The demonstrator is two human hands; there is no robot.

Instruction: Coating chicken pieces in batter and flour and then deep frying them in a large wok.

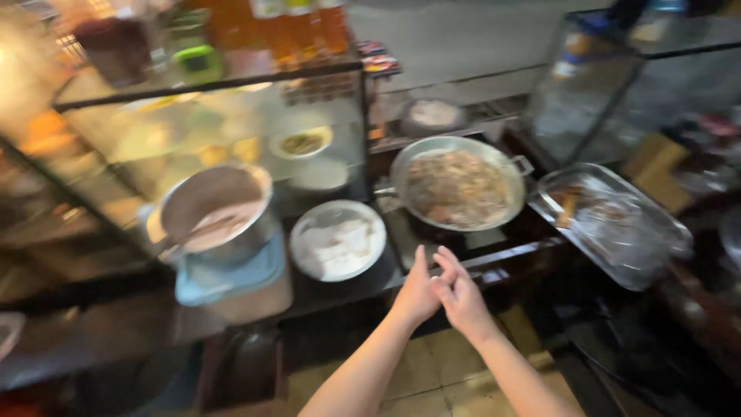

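Note:
My left hand [417,293] and my right hand [461,297] are held together in front of me, fingertips touching, with nothing in either. They hover just before the front edge of a dark stove counter [494,251]. Right beyond them sits a wide metal pan [457,185] full of brownish cooked food. To the left of the pan lies a round metal plate [337,241] with white pieces on it.
A metal pot [216,210] with a utensil rests on a light blue container [231,282] at left. A glass display case [208,131] stands behind it. A metal tray [617,224] with some food sits at right. Tiled floor shows below.

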